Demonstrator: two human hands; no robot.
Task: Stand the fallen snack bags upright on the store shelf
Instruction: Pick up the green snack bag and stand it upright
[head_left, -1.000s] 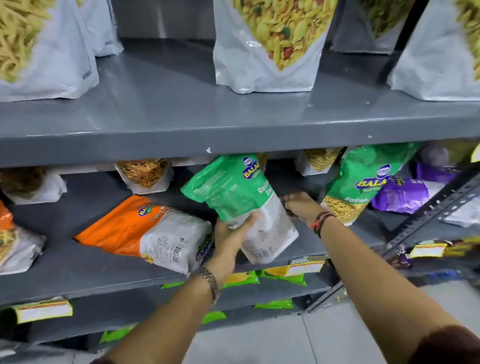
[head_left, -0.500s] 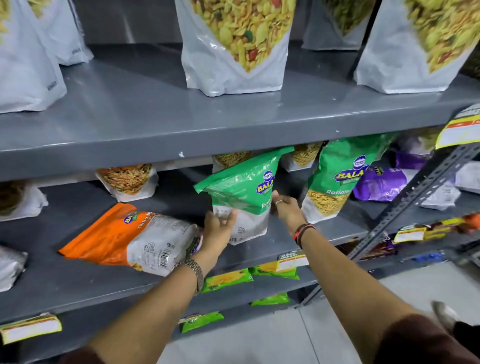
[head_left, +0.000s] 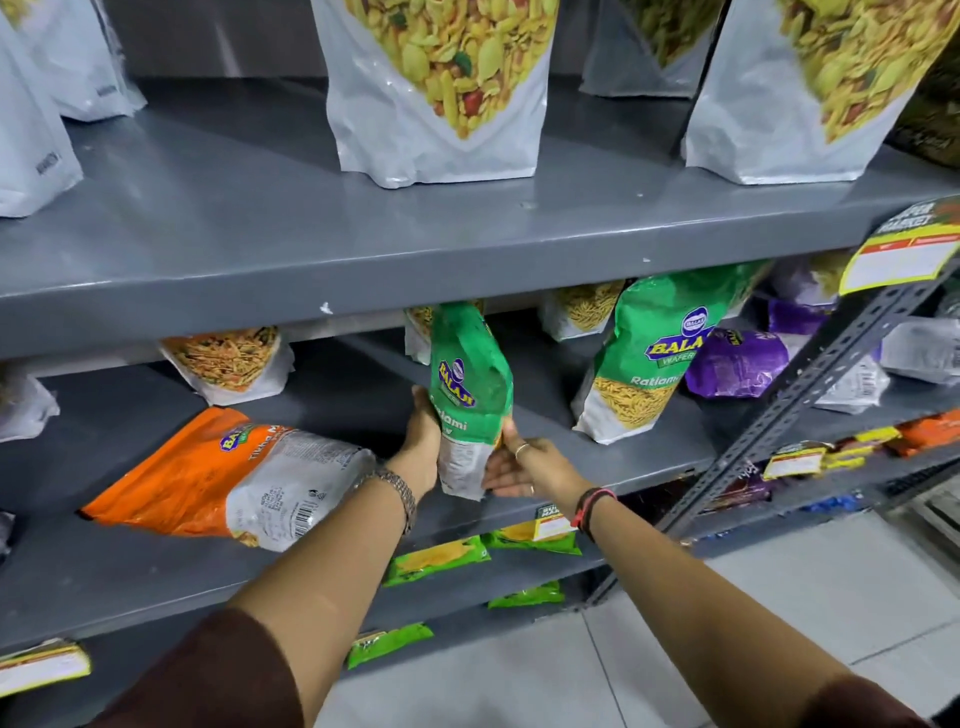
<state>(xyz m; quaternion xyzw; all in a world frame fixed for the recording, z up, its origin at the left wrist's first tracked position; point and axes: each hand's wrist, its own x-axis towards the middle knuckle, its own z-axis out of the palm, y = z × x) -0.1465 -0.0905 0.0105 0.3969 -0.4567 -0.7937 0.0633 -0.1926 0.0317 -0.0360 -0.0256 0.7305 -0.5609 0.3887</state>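
A green Ratlami snack bag stands nearly upright on the grey middle shelf, turned edge-on toward me. My left hand grips its left side and my right hand holds its lower right edge. An orange and white snack bag lies flat on its side to the left on the same shelf. A second green Ratlami bag stands upright at the right. A purple bag lies behind it.
The upper shelf carries large white pouches close above the green bag's top. Small clear pouches stand at the back of the middle shelf. A slanted metal upright crosses at right. Green packets lie on lower shelves.
The green bag went from tilted in my hands to nearly upright and turned edge-on. Both hands shifted lower on its sides. My view moved closer and to the left.
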